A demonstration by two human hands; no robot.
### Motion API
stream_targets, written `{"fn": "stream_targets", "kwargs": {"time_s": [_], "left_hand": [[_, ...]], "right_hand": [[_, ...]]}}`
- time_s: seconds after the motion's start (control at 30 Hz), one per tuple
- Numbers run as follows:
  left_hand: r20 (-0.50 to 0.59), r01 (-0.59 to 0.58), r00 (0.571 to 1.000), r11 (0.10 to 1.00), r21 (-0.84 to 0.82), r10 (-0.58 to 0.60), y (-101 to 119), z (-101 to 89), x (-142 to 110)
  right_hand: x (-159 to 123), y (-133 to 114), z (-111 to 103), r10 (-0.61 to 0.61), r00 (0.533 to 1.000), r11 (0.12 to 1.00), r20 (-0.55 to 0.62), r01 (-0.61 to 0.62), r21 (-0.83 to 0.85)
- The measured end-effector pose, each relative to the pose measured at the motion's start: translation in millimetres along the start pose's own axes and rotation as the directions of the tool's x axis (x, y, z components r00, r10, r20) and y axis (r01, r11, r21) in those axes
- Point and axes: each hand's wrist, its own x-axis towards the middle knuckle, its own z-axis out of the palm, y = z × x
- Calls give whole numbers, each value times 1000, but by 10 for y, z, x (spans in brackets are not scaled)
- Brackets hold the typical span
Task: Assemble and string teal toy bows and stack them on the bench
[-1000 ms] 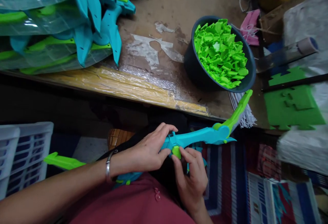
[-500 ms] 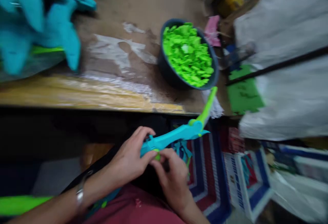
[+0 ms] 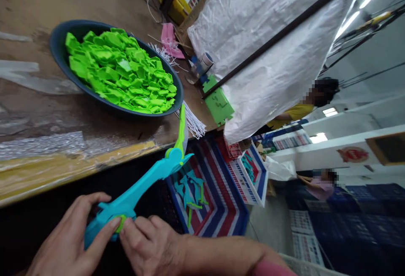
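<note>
My left hand (image 3: 68, 242) is wrapped round the lower end of a long turquoise plastic toy piece (image 3: 144, 185), its thumb resting against a small green plastic part (image 3: 120, 223). A bright green arm (image 3: 180, 130) sticks up from the far end of the turquoise piece. Closed fingers of my right hand (image 3: 152, 242) pinch at the small green part, against the side of the turquoise piece; the fingertips are partly hidden. Just beyond, a dark bowl (image 3: 58, 48) heaped with green plastic parts (image 3: 120, 71) stands on the worktable (image 3: 28, 111).
White ties (image 3: 194, 120), a green foam piece (image 3: 218, 103) and a pink scrap (image 3: 171, 40) lie by the table's right end. Below is a striped crate (image 3: 228, 208) holding turquoise pieces (image 3: 190, 187). White sheeting (image 3: 268, 27) hangs at right. Two people are farther off.
The view has swung to the right and tilted, bringing the bowl closer and showing the room beyond. Both hands stay on the turquoise piece, with the right at the small green part.
</note>
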Motion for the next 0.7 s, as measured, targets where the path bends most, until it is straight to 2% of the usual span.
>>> {"fn": "stream_targets", "kwargs": {"time_s": [0.13, 0.23, 0.3, 0.43, 0.53, 0.63, 0.7], "left_hand": [[58, 21, 998, 997, -78, -16, 220, -134, 69], [160, 87, 986, 977, -195, -56, 342, -251, 15], [211, 125, 975, 952, -279, -66, 387, -310, -50], [264, 201, 960, 888, -413, -94, 434, -389, -170], [304, 245, 948, 833, -495, -98, 456, -420, -207], [286, 218, 956, 821, -528, -70, 499, -436, -207], [264, 188, 963, 837, -514, -54, 546, -457, -202]], "right_hand": [[61, -28, -90, 52, 999, 996, -4, -52, 74], [36, -78, -188, 191, 980, 934, -65, -161, 319], [-27, -95, -240, 335, 937, 841, -97, -250, 480], [-162, -87, -291, 588, 804, 685, -81, -443, 578], [-169, -106, -283, 695, 713, 474, 91, -549, 688], [-87, -183, -271, 660, 650, 121, 377, -587, 801], [-15, -240, -295, 598, 625, -90, 501, -569, 817]]}}
